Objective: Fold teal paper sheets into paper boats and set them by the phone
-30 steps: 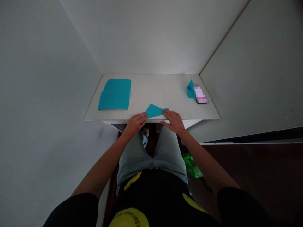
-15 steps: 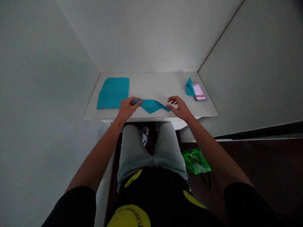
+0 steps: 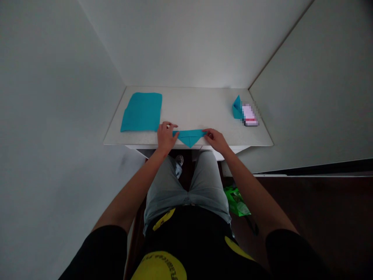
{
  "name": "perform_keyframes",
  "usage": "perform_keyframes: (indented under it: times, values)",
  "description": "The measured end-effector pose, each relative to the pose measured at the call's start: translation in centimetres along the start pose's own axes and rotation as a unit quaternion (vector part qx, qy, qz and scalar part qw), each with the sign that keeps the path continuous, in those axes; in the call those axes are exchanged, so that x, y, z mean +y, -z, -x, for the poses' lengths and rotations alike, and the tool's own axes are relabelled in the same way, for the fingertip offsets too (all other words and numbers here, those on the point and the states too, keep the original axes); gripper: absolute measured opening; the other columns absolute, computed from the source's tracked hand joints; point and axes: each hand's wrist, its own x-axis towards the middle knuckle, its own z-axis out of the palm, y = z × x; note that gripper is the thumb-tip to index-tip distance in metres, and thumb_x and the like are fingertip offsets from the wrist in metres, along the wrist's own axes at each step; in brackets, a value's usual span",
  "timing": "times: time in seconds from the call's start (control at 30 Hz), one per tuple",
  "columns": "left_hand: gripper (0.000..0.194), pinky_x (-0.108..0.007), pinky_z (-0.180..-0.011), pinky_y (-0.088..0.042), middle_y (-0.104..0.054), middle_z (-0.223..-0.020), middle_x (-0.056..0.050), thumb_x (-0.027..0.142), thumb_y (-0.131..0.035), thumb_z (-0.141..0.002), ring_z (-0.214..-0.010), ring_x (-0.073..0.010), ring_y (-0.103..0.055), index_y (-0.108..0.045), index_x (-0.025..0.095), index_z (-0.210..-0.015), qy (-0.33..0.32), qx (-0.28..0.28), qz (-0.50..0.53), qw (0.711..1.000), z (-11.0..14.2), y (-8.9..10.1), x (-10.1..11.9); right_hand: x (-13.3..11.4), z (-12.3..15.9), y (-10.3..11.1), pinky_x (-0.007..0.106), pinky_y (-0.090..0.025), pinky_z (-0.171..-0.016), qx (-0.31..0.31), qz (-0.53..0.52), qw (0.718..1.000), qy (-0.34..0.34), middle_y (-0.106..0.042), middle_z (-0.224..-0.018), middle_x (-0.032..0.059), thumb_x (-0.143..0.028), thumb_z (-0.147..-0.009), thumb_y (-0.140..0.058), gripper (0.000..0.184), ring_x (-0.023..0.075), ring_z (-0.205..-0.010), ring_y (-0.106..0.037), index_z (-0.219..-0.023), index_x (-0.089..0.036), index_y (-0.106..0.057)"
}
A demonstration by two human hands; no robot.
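A folded teal paper (image 3: pixel 190 137) lies at the front edge of the white table (image 3: pixel 198 105), with its triangular point toward me. My left hand (image 3: pixel 166 137) grips its left end, and my right hand (image 3: pixel 215 140) holds its right end. To the left lies a flat teal paper sheet or stack (image 3: pixel 142 112). At the far right stands a small folded teal paper piece (image 3: pixel 237 108), touching a pixelated pink-and-white object (image 3: pixel 250 115). That object's identity is hidden by the blur.
White walls (image 3: pixel 186 42) close in the table at the back and both sides. My knees in pale denim shorts (image 3: pixel 186 182) sit below its front edge. A green plastic bag (image 3: pixel 236 202) lies on the dark floor at lower right.
The teal paper has come down from its raised, bent position and now lies on the table as a flatter band. Both hands have closed in on its ends.
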Motion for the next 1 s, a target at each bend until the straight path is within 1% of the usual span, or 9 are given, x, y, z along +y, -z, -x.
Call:
perform_keyframes:
  times: [0.07, 0.17, 0.23, 0.3, 0.43, 0.57, 0.7, 0.8, 1.0]
  values:
    - [0.030, -0.057, -0.107, -0.048, -0.069, -0.136, -0.015, 0.019, -0.063, -0.102, -0.127, -0.0383, -0.059, -0.079, 0.028, -0.126, -0.058, -0.021, -0.032, 0.998, 0.3, -0.3, 2.0, 0.2, 0.0, -0.1, 0.042, -0.057, -0.086, 0.003, 0.057, 0.998, 0.032, -0.068, -0.101, 0.0077, -0.039, -0.096, -0.066, 0.040, 0.0240, -0.086, -0.064, -0.130, -0.021, -0.073]
    - [0.040, -0.055, -0.107, -0.049, -0.071, -0.138, -0.012, 0.018, -0.055, -0.106, -0.128, -0.0351, -0.060, -0.074, 0.030, -0.138, -0.142, -0.080, -0.026, 0.986, 0.8, -1.3, 5.5, 0.3, 0.2, -0.3, 0.047, -0.058, -0.097, -0.001, 0.105, 0.992, 0.069, -0.064, -0.116, 0.0124, -0.042, -0.095, -0.072, 0.047, 0.0288, -0.102, -0.065, -0.136, -0.018, -0.072]
    - [0.043, -0.054, -0.109, -0.051, -0.068, -0.146, -0.014, 0.024, -0.052, -0.109, -0.134, -0.0352, -0.060, -0.067, 0.025, -0.149, -0.148, -0.094, -0.019, 0.984, 1.3, -2.4, 7.3, 0.1, 0.6, -0.3, 0.050, -0.056, -0.104, -0.003, 0.129, 0.988, 0.089, -0.062, -0.126, 0.0154, -0.044, -0.098, -0.071, 0.046, 0.0306, -0.112, -0.065, -0.137, -0.018, -0.072]
    - [0.044, -0.056, -0.115, -0.050, -0.065, -0.154, -0.017, 0.031, -0.050, -0.112, -0.141, -0.0374, -0.058, -0.065, 0.018, -0.151, -0.136, -0.103, -0.016, 0.985, 1.8, -3.5, 8.1, -0.3, 1.3, -0.2, 0.052, -0.052, -0.110, 0.000, 0.158, 0.981, 0.116, -0.062, -0.135, 0.0176, -0.044, -0.103, -0.068, 0.041, 0.0323, -0.121, -0.063, -0.135, -0.019, -0.073]
    - [0.043, -0.059, -0.131, -0.038, -0.057, -0.165, -0.016, 0.035, -0.046, -0.114, -0.156, -0.0352, -0.050, -0.070, 0.019, -0.146, -0.148, -0.114, 0.018, 0.982, 1.9, -4.9, 6.5, -1.0, 2.7, 0.0, 0.056, -0.042, -0.119, -0.033, 0.187, 0.968, 0.166, -0.068, -0.147, 0.0143, -0.046, -0.106, -0.067, 0.036, 0.0337, -0.135, -0.059, -0.133, -0.023, -0.073]
    - [0.039, -0.060, -0.135, -0.034, -0.056, -0.166, -0.016, 0.042, -0.059, -0.110, -0.159, -0.0350, -0.047, -0.073, 0.020, -0.139, -0.111, -0.091, 0.040, 0.989, 1.0, -5.3, 4.1, -1.0, 3.5, -0.4, 0.053, -0.046, -0.110, -0.048, 0.185, 0.968, 0.160, -0.074, -0.142, 0.0102, -0.044, -0.107, -0.067, 0.031, 0.0329, -0.129, -0.063, -0.132, -0.027, -0.075]
    - [0.077, -0.058, -0.138, -0.031, -0.047, -0.171, -0.024, 0.052, -0.073, -0.100, -0.163, -0.0387, -0.040, -0.051, 0.009, -0.160, -0.082, -0.081, 0.037, 0.993, 0.3, -5.7, 3.1, -0.7, 3.1, -1.0, 0.050, -0.049, -0.105, -0.026, 0.141, 0.978, 0.150, -0.079, -0.124, 0.0096, -0.043, -0.110, -0.062, 0.025, 0.0296, -0.117, -0.067, -0.118, -0.027, -0.080]
    - [0.087, -0.056, -0.139, -0.029, -0.042, -0.174, -0.025, 0.057, -0.072, -0.100, -0.167, -0.0396, -0.034, -0.044, 0.006, -0.165, -0.086, -0.105, 0.029, 0.990, 0.3, -5.9, 2.8, -0.8, 2.1, -1.0, 0.048, -0.052, -0.102, -0.025, 0.113, 0.985, 0.127, -0.078, -0.112, 0.0099, -0.045, -0.109, -0.065, 0.025, 0.0281, -0.107, -0.068, -0.111, -0.026, -0.082]
    - [0.085, -0.056, -0.138, -0.030, -0.045, -0.173, -0.023, 0.059, -0.071, -0.100, -0.166, -0.0394, -0.035, -0.047, 0.010, -0.164, -0.090, -0.097, 0.027, 0.991, 0.4, -6.2, 2.8, -0.8, 0.0, -1.5, 0.039, -0.057, -0.085, -0.020, 0.073, 0.997, 0.021, -0.068, -0.106, 0.0082, -0.038, -0.098, -0.076, 0.023, 0.0230, -0.090, -0.066, -0.115, -0.022, -0.077]
